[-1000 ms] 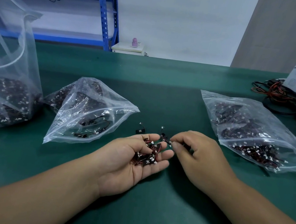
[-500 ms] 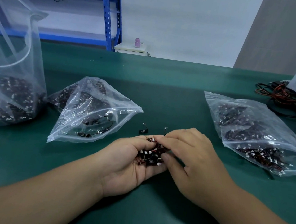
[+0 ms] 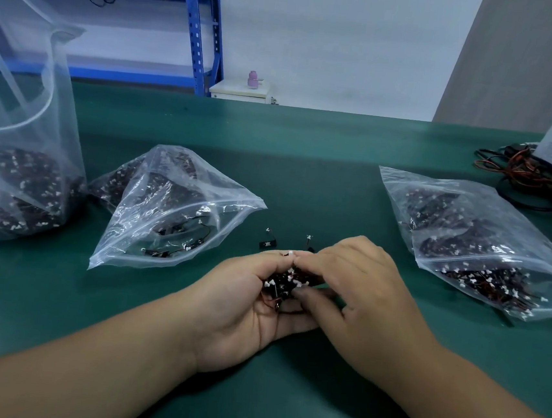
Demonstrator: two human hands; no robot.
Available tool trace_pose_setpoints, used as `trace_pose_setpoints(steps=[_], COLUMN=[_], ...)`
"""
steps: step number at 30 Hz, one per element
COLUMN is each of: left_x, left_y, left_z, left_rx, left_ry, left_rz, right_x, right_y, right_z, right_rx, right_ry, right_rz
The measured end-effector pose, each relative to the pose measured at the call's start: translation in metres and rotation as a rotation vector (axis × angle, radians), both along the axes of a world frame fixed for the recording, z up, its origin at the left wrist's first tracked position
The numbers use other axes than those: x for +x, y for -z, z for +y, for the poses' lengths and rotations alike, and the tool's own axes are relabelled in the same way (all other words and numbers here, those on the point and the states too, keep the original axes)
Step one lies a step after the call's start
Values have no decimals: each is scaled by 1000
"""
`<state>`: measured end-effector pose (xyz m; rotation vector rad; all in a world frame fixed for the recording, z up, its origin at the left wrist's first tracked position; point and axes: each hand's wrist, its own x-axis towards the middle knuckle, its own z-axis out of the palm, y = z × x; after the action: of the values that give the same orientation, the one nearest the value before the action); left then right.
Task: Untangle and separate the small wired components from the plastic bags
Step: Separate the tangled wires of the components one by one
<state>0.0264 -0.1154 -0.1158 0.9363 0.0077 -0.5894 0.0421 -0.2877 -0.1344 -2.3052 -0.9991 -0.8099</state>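
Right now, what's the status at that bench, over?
Left hand cups the clump of wired components, right hand pinches at it. Two loose components lie on the mat just beyond. Middle bag and right bag sit aside, nothing blocking.

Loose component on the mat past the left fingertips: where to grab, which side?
Probably pinch the black body of the loose component from above: it lies flat on the mat, on its own; the thin wire and white plug would likely flex.

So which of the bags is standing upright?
The big bag at the far left: its mouth gapes upward, while the middle bag and the right bag lie on the table.
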Motion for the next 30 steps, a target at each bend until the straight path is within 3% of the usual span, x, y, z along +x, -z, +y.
trace_pose_setpoints(steps=[12,30], left_x=[-2,3], left_y=[-1,-1], left_z=[-1,0], left_rx=[78,57], left_ry=[-22,-108], left_rz=[-41,64], right_x=[2,6], right_y=[1,6], right_z=[2,-1], right_rx=[103,242], right_ry=[5,11], right_rz=[147,39])
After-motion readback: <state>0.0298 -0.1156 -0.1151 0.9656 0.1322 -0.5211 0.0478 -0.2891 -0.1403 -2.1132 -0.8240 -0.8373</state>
